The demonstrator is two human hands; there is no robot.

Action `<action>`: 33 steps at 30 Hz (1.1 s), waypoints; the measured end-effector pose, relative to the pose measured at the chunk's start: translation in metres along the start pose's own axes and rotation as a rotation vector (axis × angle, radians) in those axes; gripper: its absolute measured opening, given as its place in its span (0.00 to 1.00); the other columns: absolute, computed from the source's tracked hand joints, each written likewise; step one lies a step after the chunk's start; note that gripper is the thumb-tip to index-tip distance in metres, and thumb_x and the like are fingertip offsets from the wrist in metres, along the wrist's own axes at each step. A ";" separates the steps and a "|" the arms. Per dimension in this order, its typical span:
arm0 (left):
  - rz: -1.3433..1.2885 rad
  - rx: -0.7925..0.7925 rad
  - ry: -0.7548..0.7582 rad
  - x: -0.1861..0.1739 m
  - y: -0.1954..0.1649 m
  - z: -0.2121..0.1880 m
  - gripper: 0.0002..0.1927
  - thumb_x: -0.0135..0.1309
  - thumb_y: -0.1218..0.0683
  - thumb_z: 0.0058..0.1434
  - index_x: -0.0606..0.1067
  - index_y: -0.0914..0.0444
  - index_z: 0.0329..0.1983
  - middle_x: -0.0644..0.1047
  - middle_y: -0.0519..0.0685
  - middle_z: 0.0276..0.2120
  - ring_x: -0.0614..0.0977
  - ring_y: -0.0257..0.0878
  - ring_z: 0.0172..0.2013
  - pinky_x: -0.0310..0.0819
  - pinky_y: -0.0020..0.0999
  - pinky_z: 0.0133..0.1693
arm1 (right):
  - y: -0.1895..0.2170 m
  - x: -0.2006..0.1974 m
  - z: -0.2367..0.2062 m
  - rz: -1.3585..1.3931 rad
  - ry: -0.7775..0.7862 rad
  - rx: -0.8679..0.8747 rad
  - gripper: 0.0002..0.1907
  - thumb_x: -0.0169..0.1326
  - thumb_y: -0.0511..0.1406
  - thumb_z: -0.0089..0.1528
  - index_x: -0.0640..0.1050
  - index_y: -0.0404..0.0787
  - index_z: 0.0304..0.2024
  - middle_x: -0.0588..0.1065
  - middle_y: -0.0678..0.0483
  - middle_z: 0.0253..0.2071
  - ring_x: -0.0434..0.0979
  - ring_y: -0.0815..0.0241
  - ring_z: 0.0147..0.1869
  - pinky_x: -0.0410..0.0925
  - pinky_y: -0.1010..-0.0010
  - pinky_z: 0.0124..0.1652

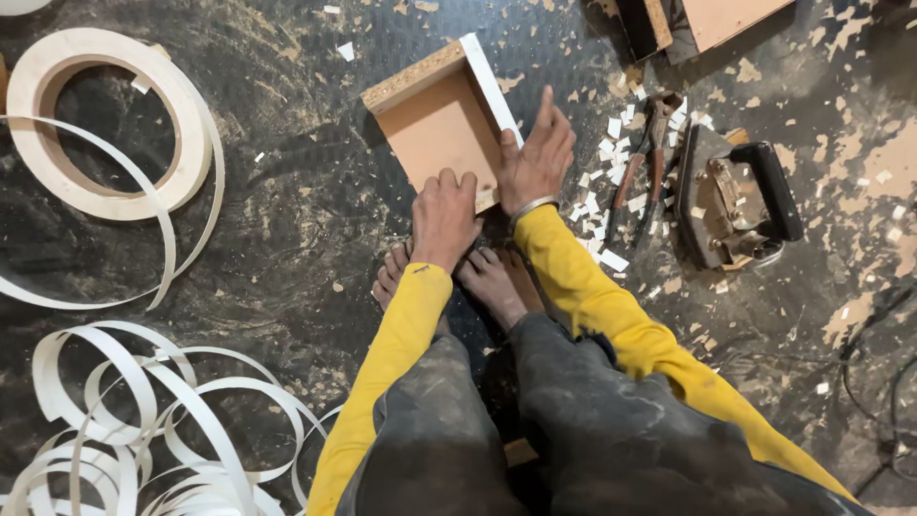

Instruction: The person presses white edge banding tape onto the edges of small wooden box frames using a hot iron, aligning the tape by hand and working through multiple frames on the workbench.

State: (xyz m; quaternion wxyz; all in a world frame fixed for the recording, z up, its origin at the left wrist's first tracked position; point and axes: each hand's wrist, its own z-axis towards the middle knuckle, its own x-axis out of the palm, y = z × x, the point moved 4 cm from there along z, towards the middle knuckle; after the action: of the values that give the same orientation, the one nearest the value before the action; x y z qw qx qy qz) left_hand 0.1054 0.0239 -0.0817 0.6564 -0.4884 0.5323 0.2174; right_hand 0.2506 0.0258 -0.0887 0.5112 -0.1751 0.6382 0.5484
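A small brown particle board piece (441, 124) stands on the dark floor in front of my bare feet. A white edge band strip (489, 84) runs along its right edge. My left hand (444, 218) presses on the board's near edge with fingers curled. My right hand (537, 161) grips the right edge where the white strip sits, thumb against the board face and a finger stretched upward. A metal bangle is on my right wrist.
Pliers (645, 164) with red handles and an old clothes iron (734, 196) lie to the right among white trimmings. A large roll of white edge band (196, 143) lies at the left, loose coils (143, 411) below it. More boards (721, 19) sit at the top.
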 end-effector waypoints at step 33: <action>-1.458 -0.700 -0.467 -0.081 0.159 -0.078 0.10 0.57 0.65 0.60 0.76 0.63 0.45 0.80 0.45 0.36 0.82 0.35 0.33 0.83 0.32 0.32 | 0.045 -0.105 -0.033 0.454 0.225 -0.346 0.27 0.61 0.29 0.62 0.72 0.37 0.64 0.73 0.47 0.59 0.75 0.56 0.51 0.70 0.66 0.53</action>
State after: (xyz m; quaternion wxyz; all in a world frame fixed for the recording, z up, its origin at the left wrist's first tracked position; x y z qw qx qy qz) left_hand -0.0881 0.0425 -0.0696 0.5363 -0.8279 -0.1640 -0.0132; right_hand 0.2438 -0.0232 0.0193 0.2641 -0.1719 0.6109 0.7263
